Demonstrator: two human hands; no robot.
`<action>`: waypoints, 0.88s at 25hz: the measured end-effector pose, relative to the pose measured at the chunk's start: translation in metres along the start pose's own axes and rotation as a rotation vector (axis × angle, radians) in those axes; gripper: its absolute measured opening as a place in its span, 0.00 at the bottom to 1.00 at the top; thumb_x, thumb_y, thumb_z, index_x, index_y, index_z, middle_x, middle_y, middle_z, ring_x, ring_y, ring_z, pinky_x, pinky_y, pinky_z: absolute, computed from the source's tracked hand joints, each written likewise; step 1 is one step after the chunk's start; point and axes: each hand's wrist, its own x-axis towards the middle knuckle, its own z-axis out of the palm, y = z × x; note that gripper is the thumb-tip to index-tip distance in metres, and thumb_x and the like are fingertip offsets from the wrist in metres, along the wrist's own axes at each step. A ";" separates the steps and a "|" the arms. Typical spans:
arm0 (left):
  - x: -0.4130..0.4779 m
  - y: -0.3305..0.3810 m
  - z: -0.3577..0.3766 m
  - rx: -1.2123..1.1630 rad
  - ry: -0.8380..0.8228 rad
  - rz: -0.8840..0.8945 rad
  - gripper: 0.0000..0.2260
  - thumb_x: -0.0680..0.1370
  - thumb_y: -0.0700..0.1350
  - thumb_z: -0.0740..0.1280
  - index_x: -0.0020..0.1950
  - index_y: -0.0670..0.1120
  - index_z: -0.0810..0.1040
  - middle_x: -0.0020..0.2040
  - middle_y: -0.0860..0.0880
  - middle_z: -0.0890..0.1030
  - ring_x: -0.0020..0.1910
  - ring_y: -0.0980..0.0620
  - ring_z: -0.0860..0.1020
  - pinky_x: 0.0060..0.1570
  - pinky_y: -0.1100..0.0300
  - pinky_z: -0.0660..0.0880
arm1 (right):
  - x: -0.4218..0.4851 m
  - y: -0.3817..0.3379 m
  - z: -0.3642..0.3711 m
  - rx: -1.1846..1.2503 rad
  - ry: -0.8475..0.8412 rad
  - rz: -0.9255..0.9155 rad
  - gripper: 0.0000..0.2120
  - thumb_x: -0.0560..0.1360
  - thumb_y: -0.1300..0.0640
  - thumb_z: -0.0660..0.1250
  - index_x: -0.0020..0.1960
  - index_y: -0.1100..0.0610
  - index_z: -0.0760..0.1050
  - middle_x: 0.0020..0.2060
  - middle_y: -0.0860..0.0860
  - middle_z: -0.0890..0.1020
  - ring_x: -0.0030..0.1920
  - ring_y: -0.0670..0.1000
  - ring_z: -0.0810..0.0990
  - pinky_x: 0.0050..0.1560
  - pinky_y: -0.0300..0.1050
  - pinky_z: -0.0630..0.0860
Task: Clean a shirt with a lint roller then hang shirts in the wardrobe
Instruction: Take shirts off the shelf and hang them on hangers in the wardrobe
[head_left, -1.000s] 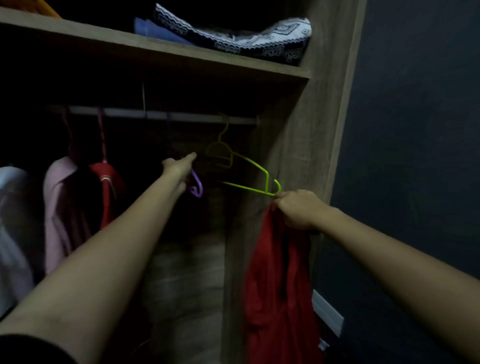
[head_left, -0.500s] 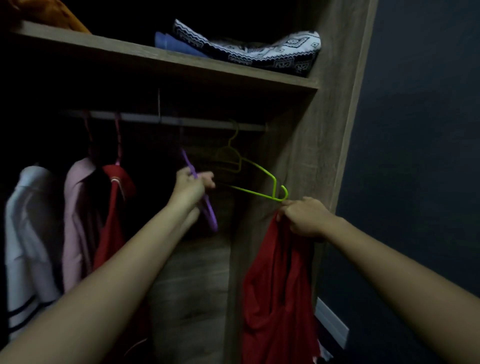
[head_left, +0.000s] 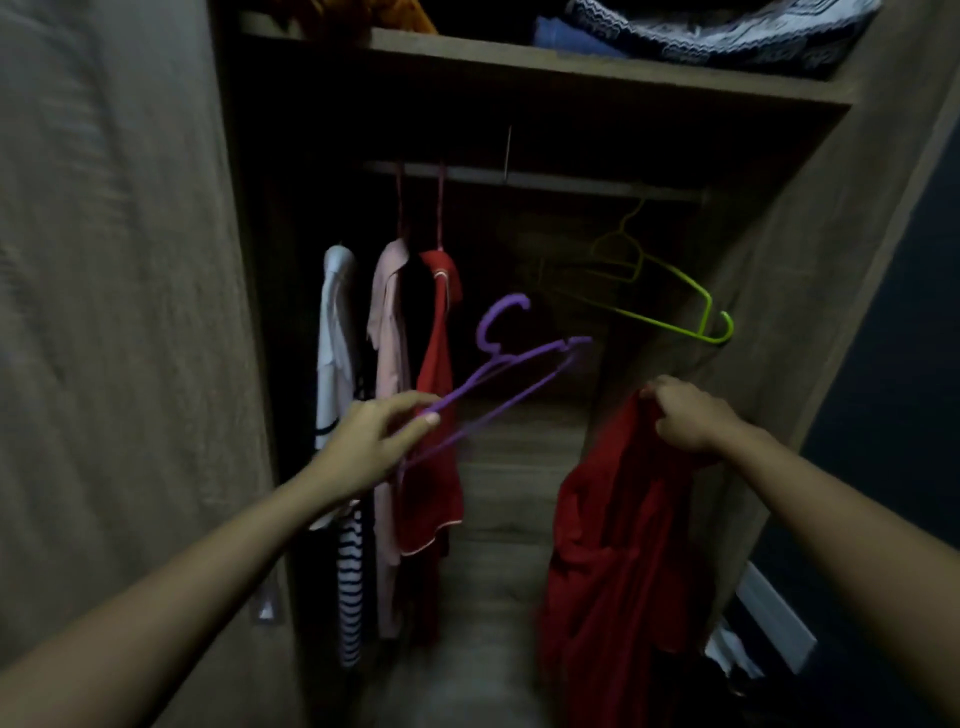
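Note:
My left hand (head_left: 375, 441) pinches one end of a purple plastic hanger (head_left: 511, 358), held off the rail and tilted, its hook pointing up. My right hand (head_left: 688, 415) grips the top of a red shirt (head_left: 618, 561), which hangs limp in front of the wardrobe's right side. The wardrobe rail (head_left: 545, 179) runs across the dark interior above both hands. No lint roller is in view.
A white shirt (head_left: 335, 338), a pink shirt (head_left: 387, 338) and a red garment (head_left: 439, 364) hang at the rail's left. A green hanger (head_left: 670, 296) hangs at the right. Folded textiles (head_left: 717, 36) lie on the top shelf. The wardrobe door (head_left: 114, 312) stands at left.
My left hand has taken the purple hanger off the rail and drawn it back toward me. The view has shifted left and down. The right hand still holds the red shirt.

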 end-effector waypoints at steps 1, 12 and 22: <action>-0.006 -0.004 -0.010 -0.034 0.040 -0.012 0.06 0.77 0.46 0.66 0.50 0.57 0.79 0.27 0.61 0.77 0.25 0.65 0.72 0.30 0.73 0.67 | -0.004 -0.001 0.000 0.040 0.024 0.005 0.26 0.71 0.63 0.61 0.69 0.55 0.66 0.71 0.53 0.64 0.69 0.57 0.67 0.66 0.54 0.68; -0.033 -0.008 -0.039 -0.407 0.061 -0.178 0.15 0.77 0.42 0.65 0.44 0.63 0.83 0.22 0.50 0.72 0.19 0.53 0.69 0.22 0.68 0.66 | -0.055 -0.020 -0.060 0.589 0.389 -0.173 0.23 0.68 0.68 0.66 0.62 0.64 0.73 0.63 0.57 0.74 0.65 0.54 0.72 0.64 0.41 0.66; -0.046 0.039 0.003 -0.033 0.094 0.247 0.18 0.73 0.51 0.66 0.51 0.38 0.83 0.38 0.45 0.85 0.28 0.80 0.70 0.33 0.83 0.64 | -0.107 -0.097 -0.055 0.477 0.160 -0.678 0.36 0.56 0.65 0.54 0.65 0.64 0.70 0.67 0.56 0.70 0.69 0.48 0.66 0.69 0.36 0.60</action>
